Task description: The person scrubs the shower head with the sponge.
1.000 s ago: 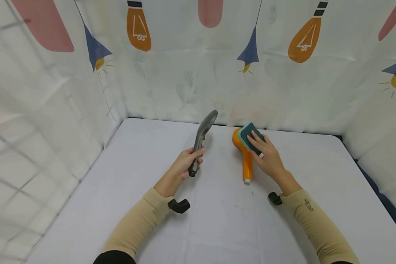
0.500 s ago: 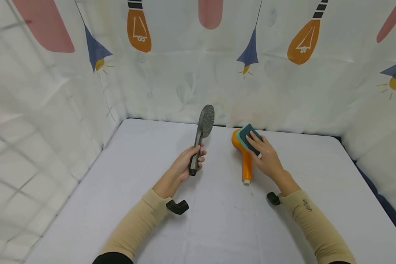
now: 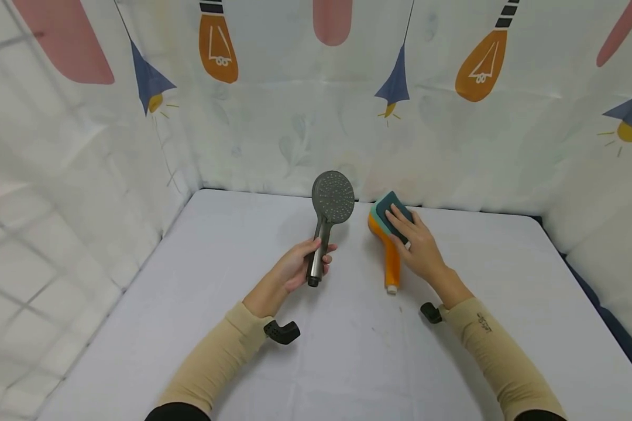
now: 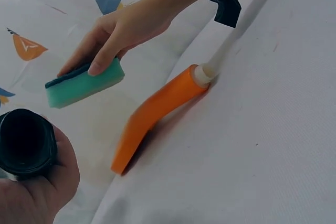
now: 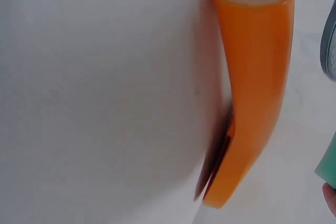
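My left hand (image 3: 289, 268) grips the handle of a grey shower head (image 3: 335, 197), held up with its dotted spray face toward the head camera. In the left wrist view the handle's open lower end shows as a dark ring. My right hand (image 3: 422, 248) holds a sponge (image 4: 86, 88), light teal with a dark scouring side, between thumb and fingers. An orange shower head (image 3: 392, 266) lies face down on the table below it, its white connector end toward me. From the left wrist a gap shows between sponge and orange shower head.
A white cloth covers the table (image 3: 347, 362). Printed curtains (image 3: 274, 128) stand along its back edge and left side, close behind the grey shower head. Each wrist carries a black camera mount (image 3: 282, 332).
My left hand has turned the grey shower head from edge-on until its spray face shows fully. The right hand with the sponge has stayed nearly in place above the orange one.
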The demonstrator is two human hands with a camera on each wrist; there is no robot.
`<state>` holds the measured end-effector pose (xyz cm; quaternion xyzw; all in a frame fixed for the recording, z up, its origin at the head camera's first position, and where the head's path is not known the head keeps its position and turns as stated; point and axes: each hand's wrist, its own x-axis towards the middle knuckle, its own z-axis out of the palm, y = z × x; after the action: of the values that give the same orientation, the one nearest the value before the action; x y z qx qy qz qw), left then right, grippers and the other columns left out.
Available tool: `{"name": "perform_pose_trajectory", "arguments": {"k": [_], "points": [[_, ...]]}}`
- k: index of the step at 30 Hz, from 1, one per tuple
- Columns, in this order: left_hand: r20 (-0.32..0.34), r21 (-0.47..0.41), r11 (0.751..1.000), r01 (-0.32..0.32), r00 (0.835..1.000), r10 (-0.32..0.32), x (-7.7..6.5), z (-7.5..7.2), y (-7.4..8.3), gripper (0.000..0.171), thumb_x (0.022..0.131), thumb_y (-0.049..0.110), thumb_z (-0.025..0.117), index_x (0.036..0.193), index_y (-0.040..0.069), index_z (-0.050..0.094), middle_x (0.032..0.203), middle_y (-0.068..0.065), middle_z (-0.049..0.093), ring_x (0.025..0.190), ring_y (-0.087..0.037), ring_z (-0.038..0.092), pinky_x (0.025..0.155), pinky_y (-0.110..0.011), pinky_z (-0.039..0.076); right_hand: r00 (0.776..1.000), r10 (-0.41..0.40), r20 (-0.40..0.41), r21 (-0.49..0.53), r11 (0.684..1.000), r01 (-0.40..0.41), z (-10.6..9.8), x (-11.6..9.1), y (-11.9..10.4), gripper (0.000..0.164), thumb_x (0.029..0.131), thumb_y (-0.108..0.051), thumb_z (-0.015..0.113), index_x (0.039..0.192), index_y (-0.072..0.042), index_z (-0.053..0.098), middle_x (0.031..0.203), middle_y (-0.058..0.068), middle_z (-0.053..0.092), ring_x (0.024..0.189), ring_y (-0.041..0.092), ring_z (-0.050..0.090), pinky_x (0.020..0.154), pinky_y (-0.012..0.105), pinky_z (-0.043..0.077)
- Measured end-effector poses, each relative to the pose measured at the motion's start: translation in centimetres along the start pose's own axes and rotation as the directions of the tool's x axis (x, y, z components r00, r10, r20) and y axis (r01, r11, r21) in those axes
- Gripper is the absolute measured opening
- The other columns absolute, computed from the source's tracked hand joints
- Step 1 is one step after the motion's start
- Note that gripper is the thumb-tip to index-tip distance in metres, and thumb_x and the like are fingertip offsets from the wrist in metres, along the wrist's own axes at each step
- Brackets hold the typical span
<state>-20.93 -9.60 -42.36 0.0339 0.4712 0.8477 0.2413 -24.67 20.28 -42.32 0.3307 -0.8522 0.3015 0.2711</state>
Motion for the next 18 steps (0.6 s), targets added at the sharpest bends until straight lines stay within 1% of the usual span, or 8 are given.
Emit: {"name": "perform_pose_trajectory", "arguments": {"k": [4, 7, 9, 11, 13, 16, 18], "points": [[0.032, -0.093, 0.995, 0.034, 0.999, -0.031, -0.4, 0.1, 0.1, 0.042, 0.114, 0.022, 0.028, 0.151, 0.003, 0.025, 0.108, -0.003, 0.051, 0.072, -0.006, 0.052, 0.066, -0.020, 0.051, 1.000, -0.010, 0.004, 0.016, 1.000, 0.010, 0.6, 0.7, -0.5, 0.056, 0.092, 0.004, 0.072, 0.145, 0.000, 0.055, 0.152, 0.018, 0.048, 0.136, 0.057, 0.039, 0.108, 0.070, 0.033], [0.085, -0.167, 0.983, 0.079, 0.994, -0.065, -0.5, 0.3, 0.1, 0.044, 0.115, 0.023, 0.026, 0.154, 0.004, 0.023, 0.103, -0.003, 0.049, 0.069, -0.006, 0.051, 0.062, -0.020, 0.051, 0.999, -0.033, 0.001, 0.033, 0.999, 0.033, 1.1, 1.4, -0.9, 0.057, 0.091, 0.004, 0.073, 0.146, 0.000, 0.055, 0.152, 0.018, 0.048, 0.138, 0.056, 0.038, 0.109, 0.069, 0.033], [0.122, -0.190, 0.976, 0.107, 0.989, -0.084, -0.5, 0.4, 0.1, 0.046, 0.115, 0.023, 0.025, 0.156, 0.005, 0.020, 0.100, -0.003, 0.049, 0.067, -0.006, 0.051, 0.061, -0.019, 0.051, 0.998, -0.064, -0.010, 0.045, 0.997, 0.065, 1.4, 1.9, -1.2, 0.057, 0.091, 0.004, 0.074, 0.145, 0.001, 0.055, 0.151, 0.019, 0.048, 0.138, 0.055, 0.039, 0.110, 0.068, 0.032], [0.142, -0.193, 0.973, 0.127, 0.985, -0.100, -0.5, 0.5, 0.0, 0.048, 0.115, 0.025, 0.026, 0.157, 0.004, 0.020, 0.097, -0.002, 0.049, 0.066, -0.006, 0.050, 0.059, -0.018, 0.051, 0.995, -0.097, -0.025, 0.050, 0.994, 0.099, 1.8, 2.5, -1.4, 0.056, 0.090, 0.004, 0.074, 0.144, 0.002, 0.056, 0.150, 0.021, 0.049, 0.137, 0.053, 0.042, 0.112, 0.067, 0.030], [0.143, -0.178, 0.974, 0.140, 0.983, -0.115, -0.4, 0.6, -0.1, 0.048, 0.115, 0.028, 0.027, 0.156, 0.004, 0.022, 0.095, -0.001, 0.049, 0.064, -0.005, 0.049, 0.058, -0.017, 0.050, 0.992, -0.120, -0.037, 0.045, 0.991, 0.122, 2.1, 3.0, -1.6, 0.056, 0.091, 0.003, 0.074, 0.144, 0.003, 0.056, 0.149, 0.021, 0.049, 0.137, 0.050, 0.044, 0.113, 0.066, 0.029], [0.138, -0.138, 0.979, 0.153, 0.981, -0.134, -0.3, 0.7, -0.3, 0.052, 0.115, 0.032, 0.026, 0.158, 0.002, 0.021, 0.093, 0.000, 0.048, 0.062, -0.003, 0.047, 0.056, -0.016, 0.048, 0.991, -0.123, -0.049, 0.025, 0.992, 0.124, 2.7, 3.6, -1.8, 0.055, 0.091, 0.003, 0.073, 0.143, 0.002, 0.056, 0.149, 0.022, 0.049, 0.137, 0.048, 0.045, 0.114, 0.065, 0.028], [0.144, -0.119, 0.980, 0.160, 0.979, -0.143, -0.3, 0.9, -0.4, 0.055, 0.115, 0.032, 0.024, 0.159, 0.001, 0.018, 0.094, 0.001, 0.047, 0.062, -0.003, 0.046, 0.056, -0.015, 0.047, 0.991, -0.118, -0.057, 0.008, 0.993, 0.118, 3.0, 3.8, -1.9, 0.055, 0.091, 0.003, 0.074, 0.143, 0.002, 0.057, 0.149, 0.022, 0.049, 0.136, 0.052, 0.044, 0.114, 0.064, 0.029]]}}
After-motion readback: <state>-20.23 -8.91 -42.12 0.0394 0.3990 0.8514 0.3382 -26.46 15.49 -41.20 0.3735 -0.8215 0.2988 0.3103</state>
